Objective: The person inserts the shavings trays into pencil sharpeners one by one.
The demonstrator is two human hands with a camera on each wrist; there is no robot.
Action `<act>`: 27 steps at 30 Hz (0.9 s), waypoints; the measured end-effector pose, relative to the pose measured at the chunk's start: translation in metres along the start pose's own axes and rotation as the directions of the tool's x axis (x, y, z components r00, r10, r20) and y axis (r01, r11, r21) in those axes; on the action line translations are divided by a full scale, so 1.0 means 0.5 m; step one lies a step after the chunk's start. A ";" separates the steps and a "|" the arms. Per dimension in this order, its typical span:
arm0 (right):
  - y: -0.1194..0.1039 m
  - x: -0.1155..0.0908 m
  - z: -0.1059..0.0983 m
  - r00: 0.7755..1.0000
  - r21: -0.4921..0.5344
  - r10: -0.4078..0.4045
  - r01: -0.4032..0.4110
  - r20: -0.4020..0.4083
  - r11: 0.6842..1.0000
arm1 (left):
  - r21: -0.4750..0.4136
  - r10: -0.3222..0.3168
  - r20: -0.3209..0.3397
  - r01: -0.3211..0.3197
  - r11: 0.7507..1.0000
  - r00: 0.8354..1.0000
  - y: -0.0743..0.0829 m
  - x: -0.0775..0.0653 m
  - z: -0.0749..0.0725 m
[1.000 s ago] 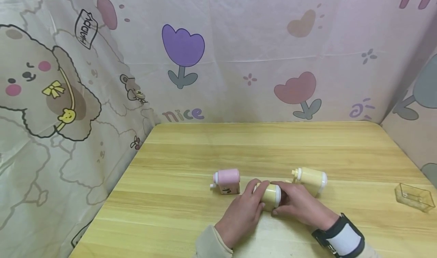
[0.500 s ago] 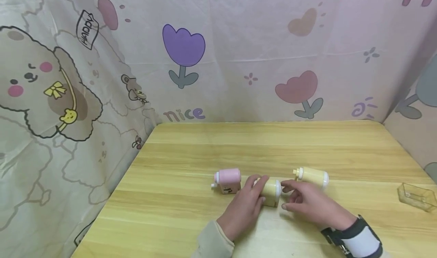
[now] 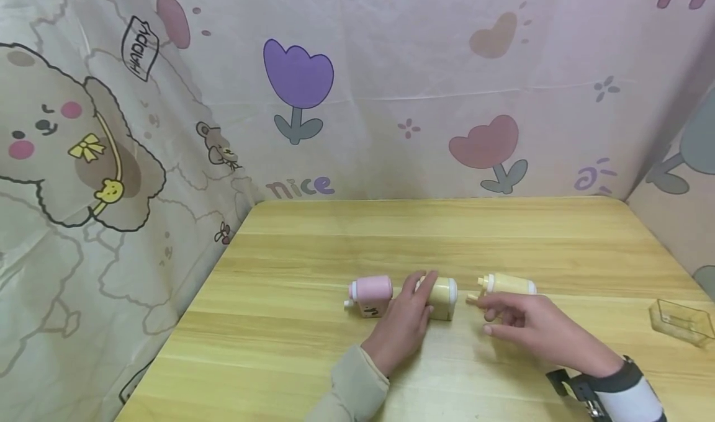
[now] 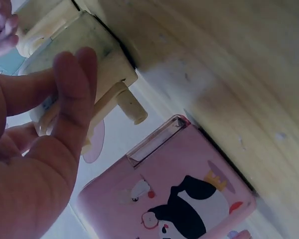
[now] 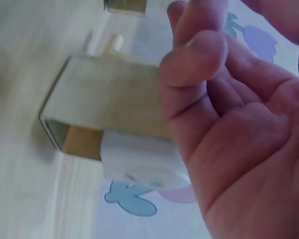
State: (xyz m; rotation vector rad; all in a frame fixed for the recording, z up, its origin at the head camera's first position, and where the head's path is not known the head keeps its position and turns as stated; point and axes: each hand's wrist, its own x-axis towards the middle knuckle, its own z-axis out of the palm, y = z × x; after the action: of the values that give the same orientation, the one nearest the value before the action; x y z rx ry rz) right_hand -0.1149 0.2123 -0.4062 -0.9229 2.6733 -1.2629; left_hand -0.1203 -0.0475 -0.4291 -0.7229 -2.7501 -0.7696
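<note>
Left hand (image 3: pixel 399 326) gripping middle yellow device (image 3: pixel 444 301) on tabletop (image 3: pixel 279 354), just beside pink device (image 3: pixel 375 290); right hand (image 3: pixel 539 327) empty, fingers loosely bent, near second yellow device (image 3: pixel 511 283)

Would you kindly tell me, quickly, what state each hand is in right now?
Left hand: closed, holding the middle yellow crank device.
Right hand: open, loosely curled, holding nothing.
</note>
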 end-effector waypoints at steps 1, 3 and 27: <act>0.000 -0.003 -0.004 1.000 0.001 -0.001 0.001 -0.003 1.000 | -0.004 -0.015 0.010 0.015 1.000 1.000 0.001 0.000 -0.001; 0.001 -0.010 -0.015 1.000 0.004 0.011 -0.011 -0.007 1.000 | -0.023 -0.038 0.020 0.038 0.999 0.999 0.005 -0.003 -0.007; 0.168 -0.139 -0.191 0.732 -0.307 0.426 -0.636 -0.533 0.708 | -0.052 0.197 0.175 -0.191 0.980 0.965 0.036 -0.053 -0.014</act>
State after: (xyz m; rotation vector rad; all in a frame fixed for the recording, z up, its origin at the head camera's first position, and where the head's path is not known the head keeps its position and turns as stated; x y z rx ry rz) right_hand -0.1263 0.3567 -0.4170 0.2389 3.2909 -0.7334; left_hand -0.0881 -0.0483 -0.4235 -1.1005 -2.7706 -0.7447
